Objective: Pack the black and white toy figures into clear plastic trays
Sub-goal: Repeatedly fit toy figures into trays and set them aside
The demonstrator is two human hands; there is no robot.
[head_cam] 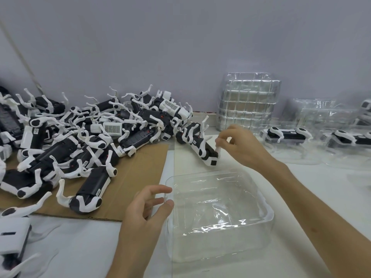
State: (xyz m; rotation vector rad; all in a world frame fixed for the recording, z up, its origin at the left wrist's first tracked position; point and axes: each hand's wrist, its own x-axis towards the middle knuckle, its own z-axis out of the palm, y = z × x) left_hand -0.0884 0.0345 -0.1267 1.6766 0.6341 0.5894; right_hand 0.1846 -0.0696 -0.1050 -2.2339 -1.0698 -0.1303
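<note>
1. The right grip (241, 147) pinches a white leg of a black and white toy figure (200, 145) between thumb and fingertips.
2. That figure slants down toward the tabletop (80, 247), just behind the clear tray (269, 215).
3. The left grip (144, 209) is released, its fingers loosely spread at the tray's left rim; whether they touch it cannot be told.
4. The pile of figures (90, 137) lies on cardboard (140, 167) at left.
5. Stacked trays (249, 101) and packed trays (285, 135) sit behind at right.

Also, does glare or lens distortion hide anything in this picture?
Head view: white glare streaks cross the clear tray, its rim faint against the pale table; wide-angle bending curves lines near the frame edges; the toy figure pinched by the right hand reads clearly.
</note>
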